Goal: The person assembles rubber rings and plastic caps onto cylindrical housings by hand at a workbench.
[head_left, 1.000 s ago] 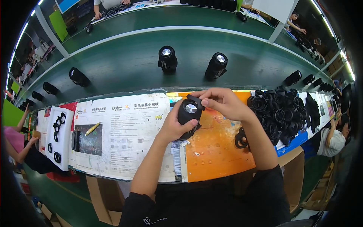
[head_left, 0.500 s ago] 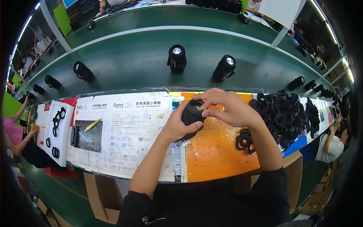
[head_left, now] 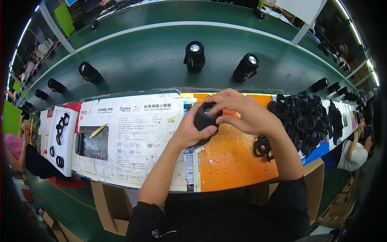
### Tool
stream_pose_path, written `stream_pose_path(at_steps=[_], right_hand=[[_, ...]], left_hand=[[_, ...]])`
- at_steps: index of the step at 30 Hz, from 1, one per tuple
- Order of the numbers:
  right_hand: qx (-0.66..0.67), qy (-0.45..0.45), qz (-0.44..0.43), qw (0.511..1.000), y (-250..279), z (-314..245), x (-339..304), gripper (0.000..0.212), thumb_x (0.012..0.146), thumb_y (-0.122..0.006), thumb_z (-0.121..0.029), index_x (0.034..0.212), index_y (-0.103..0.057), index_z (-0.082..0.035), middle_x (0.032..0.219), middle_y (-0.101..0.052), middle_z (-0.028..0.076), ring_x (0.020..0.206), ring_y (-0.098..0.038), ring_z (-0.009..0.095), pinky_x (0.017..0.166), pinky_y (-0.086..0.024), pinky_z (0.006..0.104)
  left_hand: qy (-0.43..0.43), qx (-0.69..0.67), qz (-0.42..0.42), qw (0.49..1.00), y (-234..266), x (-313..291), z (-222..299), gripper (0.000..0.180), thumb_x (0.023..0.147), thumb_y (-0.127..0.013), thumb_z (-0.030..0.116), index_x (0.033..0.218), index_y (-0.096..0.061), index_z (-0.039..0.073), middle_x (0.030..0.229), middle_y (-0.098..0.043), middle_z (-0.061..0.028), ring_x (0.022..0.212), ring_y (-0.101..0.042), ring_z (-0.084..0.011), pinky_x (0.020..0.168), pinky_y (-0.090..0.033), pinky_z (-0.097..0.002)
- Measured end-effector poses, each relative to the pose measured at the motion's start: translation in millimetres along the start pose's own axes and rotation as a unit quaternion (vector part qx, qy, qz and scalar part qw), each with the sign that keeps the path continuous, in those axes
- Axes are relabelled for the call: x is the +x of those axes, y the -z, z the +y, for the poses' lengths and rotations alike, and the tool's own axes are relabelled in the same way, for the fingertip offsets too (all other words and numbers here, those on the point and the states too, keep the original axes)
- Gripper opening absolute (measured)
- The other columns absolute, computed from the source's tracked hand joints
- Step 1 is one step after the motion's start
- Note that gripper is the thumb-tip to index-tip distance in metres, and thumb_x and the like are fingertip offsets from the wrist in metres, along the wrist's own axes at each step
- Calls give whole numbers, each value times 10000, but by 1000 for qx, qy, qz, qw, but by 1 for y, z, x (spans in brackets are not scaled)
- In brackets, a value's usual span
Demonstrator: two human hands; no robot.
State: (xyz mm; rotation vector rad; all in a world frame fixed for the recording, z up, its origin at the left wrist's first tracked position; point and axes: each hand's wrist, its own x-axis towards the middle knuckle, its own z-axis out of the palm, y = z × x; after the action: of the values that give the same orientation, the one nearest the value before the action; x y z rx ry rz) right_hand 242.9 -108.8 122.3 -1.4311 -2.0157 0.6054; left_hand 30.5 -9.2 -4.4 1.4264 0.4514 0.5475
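Observation:
A black cylindrical lamp body [head_left: 203,121] is held over the orange mat [head_left: 234,161]. My left hand [head_left: 189,131] grips it from below and the left side. My right hand [head_left: 242,111] covers its top end, fingers curled over the rim, hiding most of the face. A heap of black rubber rings [head_left: 302,117] lies just right of my right hand, with two loose rings [head_left: 262,147] under my right wrist.
Two upright black lamp bodies [head_left: 194,56] [head_left: 246,66] stand on the green conveyor [head_left: 141,60], more lie along its left and right ends. Printed sheets [head_left: 133,133], a yellow pen [head_left: 97,130] and a white tray of black parts [head_left: 60,139] sit left. Other workers sit at both sides.
My right hand has closed over the lamp body's top, hiding the bright face seen a second ago. The lamp bodies on the conveyor have drifted rightward.

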Motion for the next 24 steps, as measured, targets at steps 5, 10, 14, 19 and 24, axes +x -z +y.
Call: stream_pose_path(at_steps=[5,10,14,19,24], right_hand=[[-76,71,-8,995,-2,0,-2,495,914,-791,26,1378,-807,-145,1509,-711,128,1340,-632,367,1080,-588,434],[-98,75,-23,992,-7,-6,0,545,904,-794,38,1413,-798,-157,1531,-684,136,1341,-618,389,1102,-571,435],[-117,88,-26,989,-4,-13,-3,508,927,-787,9,1404,-804,-162,1537,-673,142,1341,-609,405,1091,-566,463],[-26,-9,-24,999,10,-24,4,363,1015,-720,-74,1364,-811,-115,1278,-787,197,1181,-713,381,1055,-562,435],[-75,-110,13,991,-46,6,23,528,1216,-373,-333,1194,-740,45,1123,-791,255,1063,-744,443,1041,-552,492]], left_hand=[[-26,24,6,999,-1,-1,3,904,829,-944,410,1552,-520,71,1375,-679,-141,1216,-693,-280,1041,-571,-376],[-64,0,5,998,2,-3,1,941,831,-948,300,1614,-496,39,1417,-670,-121,1308,-654,-233,1102,-549,-371],[-62,-34,29,997,-9,-4,9,836,812,-985,299,1506,-586,58,1349,-704,-113,1232,-689,-237,1061,-557,-375],[-94,18,15,995,-17,-10,9,731,801,-1001,271,1413,-673,46,1196,-781,-73,1097,-747,-185,1020,-575,-344],[-25,95,-21,995,-25,-10,19,719,767,-1002,349,1329,-682,36,1172,-792,-136,1053,-784,-277,972,-605,-361]])
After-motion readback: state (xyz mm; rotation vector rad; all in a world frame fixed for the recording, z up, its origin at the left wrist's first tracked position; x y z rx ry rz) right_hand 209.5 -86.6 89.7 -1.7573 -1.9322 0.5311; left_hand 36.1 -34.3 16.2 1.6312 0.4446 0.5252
